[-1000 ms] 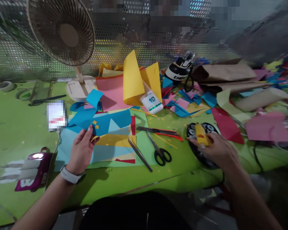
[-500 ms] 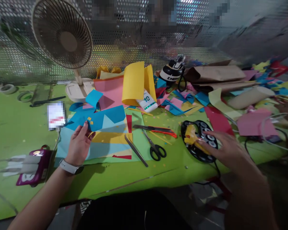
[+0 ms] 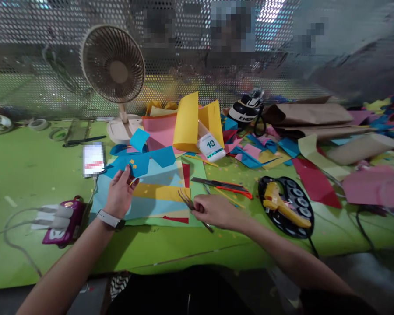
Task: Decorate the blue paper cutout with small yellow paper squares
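Right hand (image 3: 215, 211): fingers closed on tweezers (image 3: 188, 201), tips apart, over stacked paper sheets (image 3: 166, 208). Left hand (image 3: 120, 192): thumb and fingers pinching blue paper (image 3: 143, 165), yellow squares (image 3: 133, 164) by the thumb. Utility knife (image 3: 221, 184) just beyond right hand; glue gun (image 3: 284, 208) further right.

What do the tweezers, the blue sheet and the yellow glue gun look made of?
Tweezers: probably metal; thin, grey, dully shining prongs.
Blue sheet: matte paper or thin card; flat colour, crisp cut edges.
Glue gun: likely plastic; smooth, slightly glossy yellow body.
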